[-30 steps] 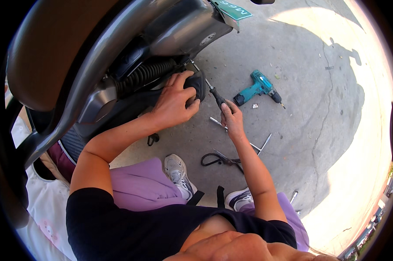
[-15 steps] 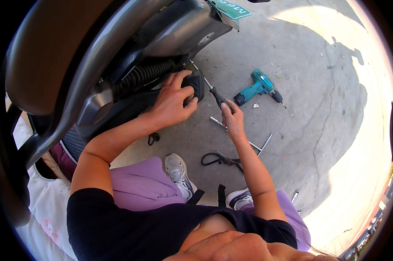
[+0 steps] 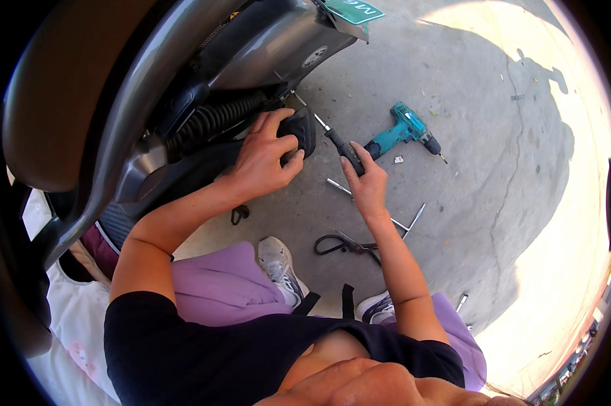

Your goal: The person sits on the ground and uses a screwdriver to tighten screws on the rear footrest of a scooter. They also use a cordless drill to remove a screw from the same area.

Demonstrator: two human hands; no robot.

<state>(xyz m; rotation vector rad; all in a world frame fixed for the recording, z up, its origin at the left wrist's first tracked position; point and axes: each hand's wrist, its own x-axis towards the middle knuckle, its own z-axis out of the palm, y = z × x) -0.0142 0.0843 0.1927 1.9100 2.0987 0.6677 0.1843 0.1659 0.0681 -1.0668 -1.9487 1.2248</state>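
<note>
Across the ground (image 3: pixel 468 169): concrete, shaded, sunlit at right.
Scooter (image 3: pixel 265 61): grey, filling upper left.
Drill (image 3: pixel 401 130): teal, on the ground.
Left hand (image 3: pixel 265 157): fingers bent around a black part (image 3: pixel 305 127) at the scooter's side.
Right hand (image 3: pixel 368 183): gripping the screwdriver (image 3: pixel 336 140) by its handle, shaft slanting up-left near that part.

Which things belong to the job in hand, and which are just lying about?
Job in hand:
screwdriver in the right hand
black part under the left hand
grey scooter

Apparently just lying about:
teal cordless drill
black-handled scissors
metal rod-shaped tool, partly hidden
</note>
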